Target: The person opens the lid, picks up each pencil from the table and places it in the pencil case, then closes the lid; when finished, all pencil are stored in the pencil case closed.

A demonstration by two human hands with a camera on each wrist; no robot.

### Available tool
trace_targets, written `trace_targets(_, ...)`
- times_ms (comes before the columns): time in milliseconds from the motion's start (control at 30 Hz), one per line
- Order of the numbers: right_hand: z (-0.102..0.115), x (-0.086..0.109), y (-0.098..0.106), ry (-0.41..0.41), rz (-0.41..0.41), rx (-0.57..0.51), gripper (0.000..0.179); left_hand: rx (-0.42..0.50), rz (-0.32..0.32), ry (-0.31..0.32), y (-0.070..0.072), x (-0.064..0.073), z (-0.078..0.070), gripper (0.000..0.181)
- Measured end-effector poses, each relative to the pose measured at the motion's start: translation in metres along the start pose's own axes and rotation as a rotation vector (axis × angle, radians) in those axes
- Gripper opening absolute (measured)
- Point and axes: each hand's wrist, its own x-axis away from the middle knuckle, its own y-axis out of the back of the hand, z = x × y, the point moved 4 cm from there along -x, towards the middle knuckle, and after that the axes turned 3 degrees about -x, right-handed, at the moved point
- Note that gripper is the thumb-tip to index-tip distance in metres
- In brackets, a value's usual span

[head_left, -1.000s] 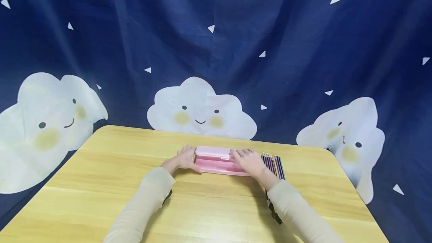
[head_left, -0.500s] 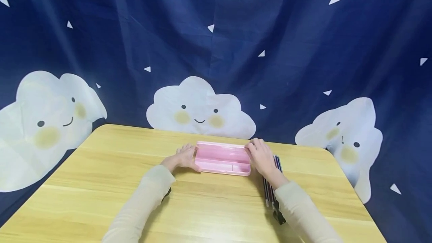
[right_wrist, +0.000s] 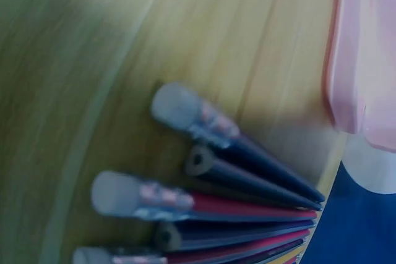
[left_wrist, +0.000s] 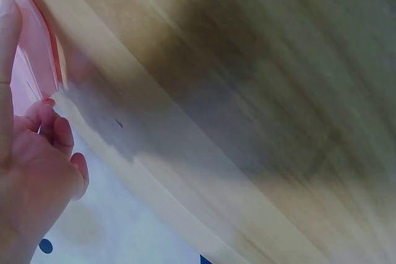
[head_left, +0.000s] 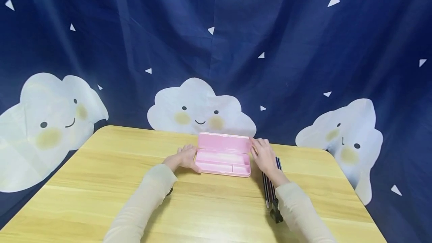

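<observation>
The thumb and fingers of the left hand (head_left: 183, 159) hold the left end of a pink pencil case (head_left: 222, 163), while the fingers of the right hand (head_left: 264, 156) touch the right edge of its raised lid (head_left: 223, 143), though whether they pinch it I cannot tell. The case rests on the wooden table (head_left: 216, 205) between both hands, its compartments facing up, and pencils (right_wrist: 247, 206) lie near its right end, before a dark blue curtain (head_left: 216, 59) with smiling clouds (head_left: 201, 102).
</observation>
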Motion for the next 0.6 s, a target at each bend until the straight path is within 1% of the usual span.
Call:
trace_targets(67, -0.003, 0.002, -0.005, -0.040, 0.108, -0.008, 0.046, 0.003, 0.000, -0.001, 0.000, 0.000, 0.000, 0.078)
trace_targets(133, -0.005, 0.006, -0.010, -0.099, 0.228, -0.023, 0.058, -0.001, 0.004, 0.002, 0.000, 0.000, -0.001, 0.076)
trace_targets(200, -0.006, 0.008, -0.014, -0.156, 0.324, -0.034, 0.067, -0.007, 0.009, 0.003, 0.000, 0.001, -0.001, 0.077)
trace_targets(267, -0.007, 0.010, -0.017, -0.210, 0.394, -0.045, 0.075, -0.011, 0.015, 0.003, 0.001, 0.001, -0.002, 0.077)
trace_targets(367, -0.007, 0.013, -0.023, -0.261, 0.478, -0.046, 0.083, -0.020, 0.020, 0.006, 0.001, 0.001, -0.002, 0.075)
trace_targets(533, -0.008, 0.018, -0.034, -0.342, 0.614, -0.018, 0.083, -0.033, 0.026, 0.002, 0.001, 0.001, -0.002, 0.072)
trace_targets(600, -0.008, 0.020, -0.036, -0.353, 0.651, -0.007, 0.081, -0.031, 0.030, 0.004, 0.001, 0.001, -0.003, 0.072)
